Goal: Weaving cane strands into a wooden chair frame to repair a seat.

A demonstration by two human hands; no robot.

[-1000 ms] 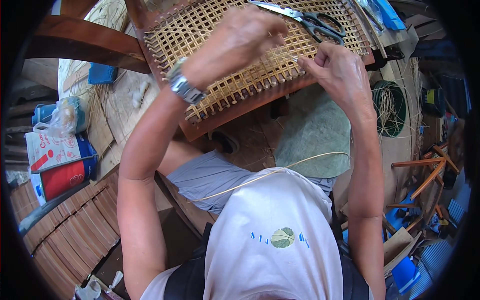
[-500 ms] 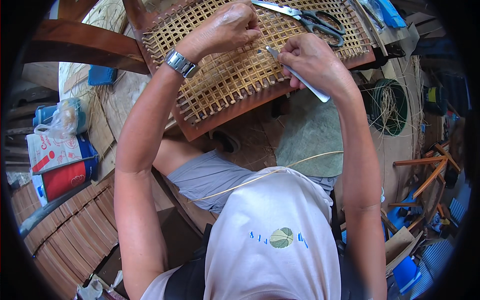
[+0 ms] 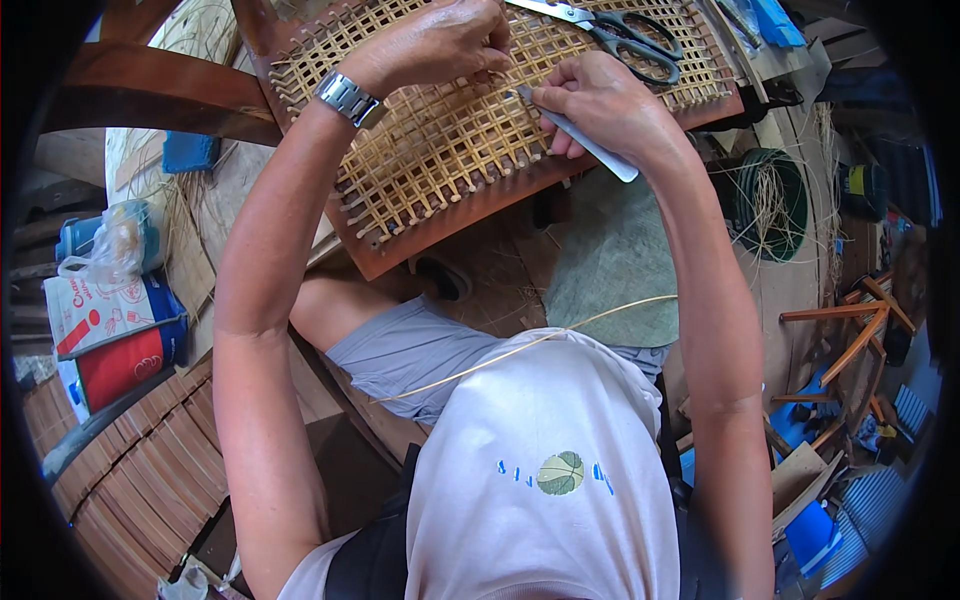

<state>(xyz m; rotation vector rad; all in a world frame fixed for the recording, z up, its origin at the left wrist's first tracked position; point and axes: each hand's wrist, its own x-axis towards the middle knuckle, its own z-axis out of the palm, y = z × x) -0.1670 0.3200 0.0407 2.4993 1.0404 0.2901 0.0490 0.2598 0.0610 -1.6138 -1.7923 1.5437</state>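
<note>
My right hand [image 3: 605, 105] is closed round a slim tool with a pale grey, flat handle [image 3: 600, 152]; its narrow tip [image 3: 524, 94] points left toward the cane weave. My left hand [image 3: 445, 45], below a metal wristwatch [image 3: 348, 98], is closed with its fingertips at the weave; what they pinch is hidden. Beneath both hands lies a woven cane panel [image 3: 425, 180] with an open grid, set in a brown wooden frame [image 3: 400, 247]. Dark-handled scissors [image 3: 635, 50] rest on the cane beyond my right hand. A thin cane strand [image 3: 470, 370] lies across my lap.
At left are a blue sponge-like block [image 3: 190, 151], a red and white bag [image 3: 115, 335] and stacked wooden strips [image 3: 150, 460]. A curved wooden chair part [image 3: 160, 90] reaches in from the upper left. A dark green bucket [image 3: 775, 205] with loose fibres stands at right.
Both hands have shifted slightly left in the picture, along with the panel and surroundings. The tool's tip now sits nearer to my left fingertips.
</note>
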